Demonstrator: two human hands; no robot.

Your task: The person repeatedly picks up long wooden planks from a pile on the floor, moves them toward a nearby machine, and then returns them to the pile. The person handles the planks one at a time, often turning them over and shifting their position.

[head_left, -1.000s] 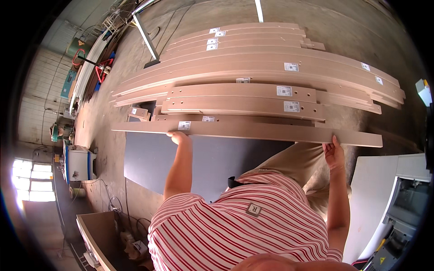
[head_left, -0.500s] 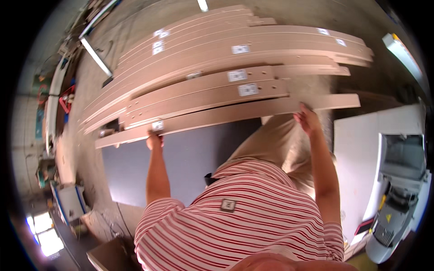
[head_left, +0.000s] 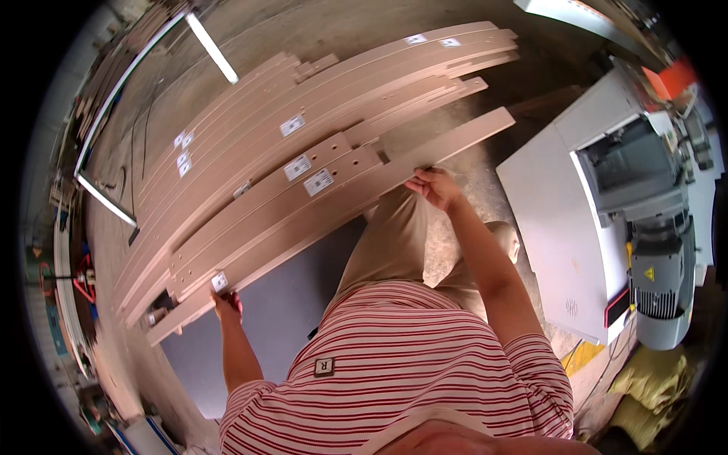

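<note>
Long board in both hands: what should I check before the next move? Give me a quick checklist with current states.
1. Left hand grips the long board near its left end: ok.
2. Right hand grips the board's near edge toward the right end: ok.
3. Board is separate from the stack of boards behind it: cannot tell, their edges look to be touching.
4. Right end of the board has room from the white machine: ok, a gap of floor shows.
5. Grey panel under the board is bare where it shows: ok.
</note>
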